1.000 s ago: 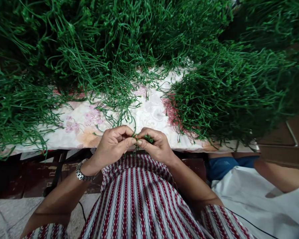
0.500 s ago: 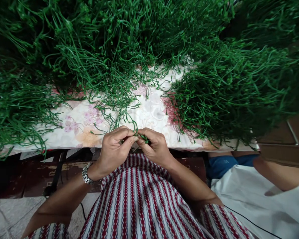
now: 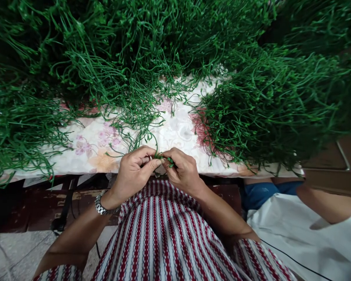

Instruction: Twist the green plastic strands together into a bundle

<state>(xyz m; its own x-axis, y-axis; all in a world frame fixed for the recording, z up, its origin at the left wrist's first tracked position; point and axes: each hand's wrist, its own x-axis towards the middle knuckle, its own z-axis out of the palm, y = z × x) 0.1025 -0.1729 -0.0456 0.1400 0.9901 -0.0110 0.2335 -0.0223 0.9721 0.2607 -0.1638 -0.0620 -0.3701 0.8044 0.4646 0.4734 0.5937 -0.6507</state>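
Observation:
My left hand (image 3: 136,171) and my right hand (image 3: 181,169) meet at the front edge of the table, fingertips almost touching. Between them is a small green plastic-looking stem piece (image 3: 160,157), pinched by thumb and forefinger on each side. More green tips (image 3: 171,161) poke out between the fingers of my right hand. Just beyond my hands, loose green stems (image 3: 134,136) trail down from a large heap (image 3: 128,47) of thin, curling stems with small pale-green ends. Exactly how the held pieces join is hidden by my fingers.
A floral cloth (image 3: 178,132) covers the table. Stems are also piled at the left (image 3: 20,125) and in a big bundle (image 3: 269,105) at the right. Beside me on the right sits another person in a white top (image 3: 304,238), near a cardboard box (image 3: 327,164).
My hands have shifted slightly, with the fingertips drawn a little apart. The curved stem above them stands more upright, and more green shows between my fingers.

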